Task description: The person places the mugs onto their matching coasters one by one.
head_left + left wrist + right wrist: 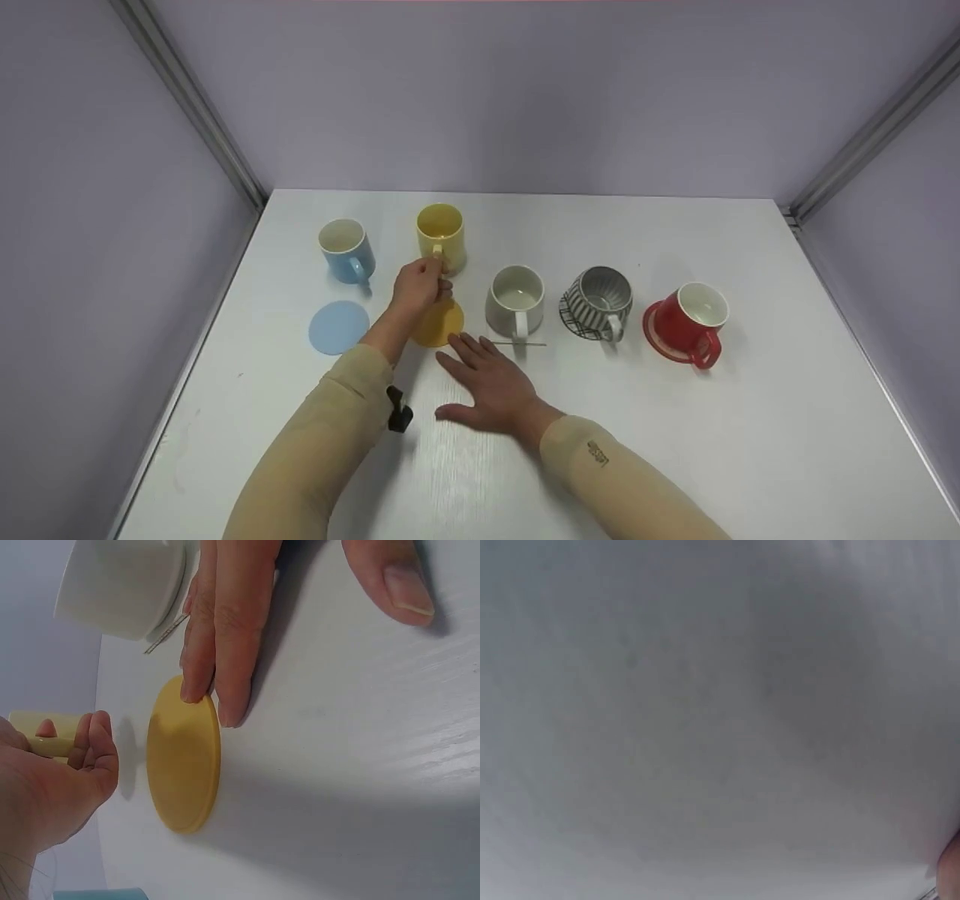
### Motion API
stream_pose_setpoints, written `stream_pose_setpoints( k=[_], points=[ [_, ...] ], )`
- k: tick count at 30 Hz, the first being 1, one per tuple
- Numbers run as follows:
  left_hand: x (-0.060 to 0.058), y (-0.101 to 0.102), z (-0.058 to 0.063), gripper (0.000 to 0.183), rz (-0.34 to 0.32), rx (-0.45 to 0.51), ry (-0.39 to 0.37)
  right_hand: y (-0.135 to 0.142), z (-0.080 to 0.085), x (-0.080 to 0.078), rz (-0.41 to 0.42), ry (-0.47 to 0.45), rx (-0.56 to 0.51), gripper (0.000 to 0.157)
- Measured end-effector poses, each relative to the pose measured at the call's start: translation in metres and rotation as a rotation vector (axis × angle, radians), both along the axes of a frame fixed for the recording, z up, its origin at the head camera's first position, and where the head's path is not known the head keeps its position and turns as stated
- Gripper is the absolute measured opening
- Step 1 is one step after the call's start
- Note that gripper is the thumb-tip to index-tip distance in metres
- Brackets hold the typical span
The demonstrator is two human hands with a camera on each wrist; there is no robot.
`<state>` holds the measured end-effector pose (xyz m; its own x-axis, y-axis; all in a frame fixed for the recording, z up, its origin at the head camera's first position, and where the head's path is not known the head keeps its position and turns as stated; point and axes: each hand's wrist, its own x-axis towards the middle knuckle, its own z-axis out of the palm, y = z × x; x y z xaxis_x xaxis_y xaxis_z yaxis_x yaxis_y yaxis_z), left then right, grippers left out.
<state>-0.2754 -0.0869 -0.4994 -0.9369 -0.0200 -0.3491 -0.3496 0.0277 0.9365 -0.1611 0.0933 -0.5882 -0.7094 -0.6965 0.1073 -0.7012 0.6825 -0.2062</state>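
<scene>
My left hand [420, 286] grips the handle of the yellow mug [441, 225] with curled fingers, behind the round yellow coaster [441, 327]. In the left wrist view the same hand [64, 784] pinches that handle, beyond the coaster [184, 772]. Whether the mug's base touches the table cannot be told. My right hand [491, 390] lies palm down with its fingers spread, holding nothing. Its fingertips touch or nearly touch the coaster's near right edge. Only a sliver of a finger [950, 870] shows in the right wrist view.
Left stand a light blue mug [352, 259] and a blue coaster [339, 328]. Rightward are a white mug [501, 307] beside a thin straight edge [532, 344], a grey striped mug [589, 304] on a black wire coaster [570, 324], and a red mug [679, 326] on a red coaster [651, 337].
</scene>
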Motion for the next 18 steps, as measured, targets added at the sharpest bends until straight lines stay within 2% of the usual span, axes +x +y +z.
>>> stream_pose_setpoints(
  k=[3, 10, 18],
  points=[
    [0.003, -0.001, 0.002, 0.041, 0.003, -0.016, 0.014, 0.0, -0.001, -0.001, 0.004, 0.004, -0.009, 0.09],
    [0.009, -0.004, 0.008, 0.05, -0.031, -0.067, -0.008, 0.001, 0.001, -0.001, -0.002, -0.014, 0.011, 0.091],
    [0.015, -0.004, 0.012, 0.045, -0.017, -0.07, -0.014, 0.0, 0.002, 0.0, 0.002, -0.028, 0.013, 0.09]
  ],
)
